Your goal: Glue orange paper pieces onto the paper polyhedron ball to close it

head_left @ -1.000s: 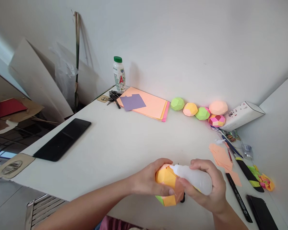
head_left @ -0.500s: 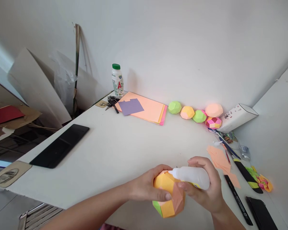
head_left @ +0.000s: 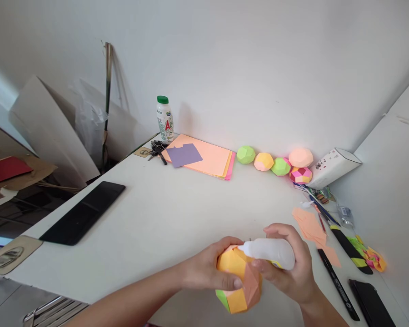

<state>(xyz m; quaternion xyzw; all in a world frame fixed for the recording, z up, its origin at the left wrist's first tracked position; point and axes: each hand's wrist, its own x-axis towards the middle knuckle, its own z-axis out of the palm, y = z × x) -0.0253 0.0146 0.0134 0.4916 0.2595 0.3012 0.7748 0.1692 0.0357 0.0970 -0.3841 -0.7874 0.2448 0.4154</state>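
My left hand [head_left: 206, 268] grips a faceted paper ball [head_left: 240, 284] of yellow, orange and green panels, held just above the near edge of the white table [head_left: 177, 213]. My right hand [head_left: 289, 268] holds a white glue bottle [head_left: 271, 252] on its side. The bottle's nozzle points left and touches the top of the ball. Both hands meet at the ball.
Several finished paper balls [head_left: 272, 163] line the back wall beside a white box [head_left: 332, 167]. A stack of coloured paper [head_left: 204, 159], keys [head_left: 157, 147] and a drink bottle [head_left: 164, 119] sit at the back. Black tablet [head_left: 83, 212] left; orange paper pieces [head_left: 310, 222], pens [head_left: 337, 284] and phone [head_left: 371, 302] right.
Both hands with the ball and glue bottle have dropped slightly toward me, and the ball has turned so more orange shows. The view has shifted a little.
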